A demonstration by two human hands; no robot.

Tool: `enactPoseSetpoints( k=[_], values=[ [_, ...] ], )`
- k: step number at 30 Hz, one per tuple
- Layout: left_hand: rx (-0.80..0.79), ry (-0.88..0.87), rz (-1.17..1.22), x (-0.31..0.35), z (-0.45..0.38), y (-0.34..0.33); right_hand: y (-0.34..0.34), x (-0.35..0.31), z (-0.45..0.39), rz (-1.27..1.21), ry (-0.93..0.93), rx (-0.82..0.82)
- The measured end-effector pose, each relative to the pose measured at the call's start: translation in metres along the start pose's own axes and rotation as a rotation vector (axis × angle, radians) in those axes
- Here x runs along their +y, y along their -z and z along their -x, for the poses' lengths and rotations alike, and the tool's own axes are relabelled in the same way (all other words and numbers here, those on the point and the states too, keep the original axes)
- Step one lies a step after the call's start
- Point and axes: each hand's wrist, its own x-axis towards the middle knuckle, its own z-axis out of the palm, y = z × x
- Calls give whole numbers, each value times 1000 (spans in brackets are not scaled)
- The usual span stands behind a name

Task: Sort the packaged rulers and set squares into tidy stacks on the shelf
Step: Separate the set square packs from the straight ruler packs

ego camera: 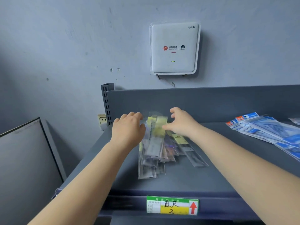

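Item: grey metal shelf [186, 179], top tier, raised back panel against a pale wall. Contents, centre: loose pile of packaged rulers [155, 151], long clear sleeves with yellow header cards, fanned and overlapping, near ends uneven, one sleeve splayed off to the right of the pile; blurred, print unreadable. Contents, right: packaged set squares [267, 129] in blue-and-white bags with red-and-white headers, overlapping and slanting toward the right edge of view, well apart from the rulers. Left hand [128, 129]: palm down at the far left end of the ruler pile, fingers curled over the top sleeves near their header cards; whether it actually grips a sleeve cannot be told through the blur. Right hand [181, 122]: at the far right end of the same pile, fingers bent, thumb toward the yellow cards, touching or just above the sleeves; grasp likewise not discernible. Shelf front: green, white and yellow price label [172, 205] with handwriting and a red arrow pointing up. Wall: white square router [174, 47] above the shelf. Left of shelf: slotted upright post [107, 103], wall socket [102, 119], grey framed panel [24, 159].
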Motion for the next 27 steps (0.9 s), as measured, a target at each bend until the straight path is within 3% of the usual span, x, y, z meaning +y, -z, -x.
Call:
enactPoseSetpoints(
  k=[2,13,27],
  values=[
    [-14,-39,-20,8,-1,0,6,10,4,234,97,74],
    [10,-230,-167,101,-5,4,71,55,44,871,354,243],
    [6,-393,-145,317,33,-14,200,191,141,1011,235,191]
  ],
)
